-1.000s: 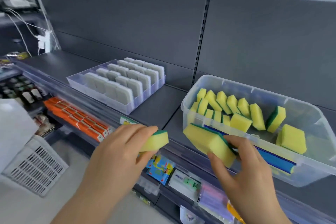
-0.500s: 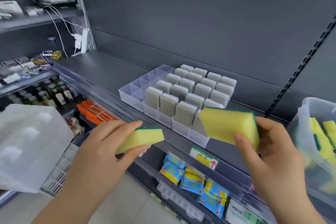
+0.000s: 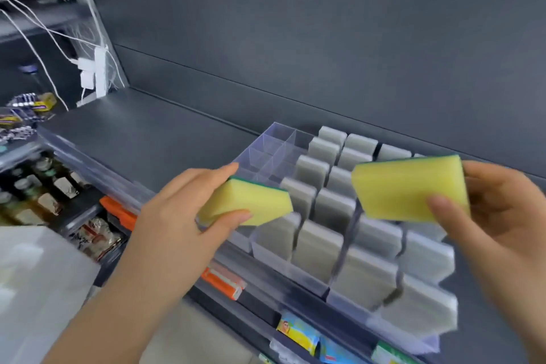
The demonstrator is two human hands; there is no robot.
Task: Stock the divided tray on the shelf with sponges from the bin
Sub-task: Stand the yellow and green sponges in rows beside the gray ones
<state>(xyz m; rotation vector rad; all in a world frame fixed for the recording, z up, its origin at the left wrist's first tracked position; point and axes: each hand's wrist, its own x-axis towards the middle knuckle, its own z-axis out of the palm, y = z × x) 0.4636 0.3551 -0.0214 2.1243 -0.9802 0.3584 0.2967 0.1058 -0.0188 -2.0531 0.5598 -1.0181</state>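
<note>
The clear divided tray (image 3: 267,143) sits on the dark shelf, most of its compartments filled with upright grey sponges (image 3: 320,248); a few cells at its far left stand empty. My left hand (image 3: 180,216) grips a yellow sponge with a green top (image 3: 245,201) over the tray's left front edge. My right hand (image 3: 502,216) holds a second yellow sponge (image 3: 407,186) between thumb and fingers, above the tray's right half. The bin is out of view.
The dark shelf (image 3: 141,133) stretches bare to the left of the tray. Below hang orange packs (image 3: 224,281) and blue-yellow packets (image 3: 298,331). A white basket (image 3: 32,281) is at lower left. White cables and a power strip (image 3: 94,74) hang at the upright.
The view has swung further left and closer, so the bin has left the frame. Both hands have carried their sponges up over the tray.
</note>
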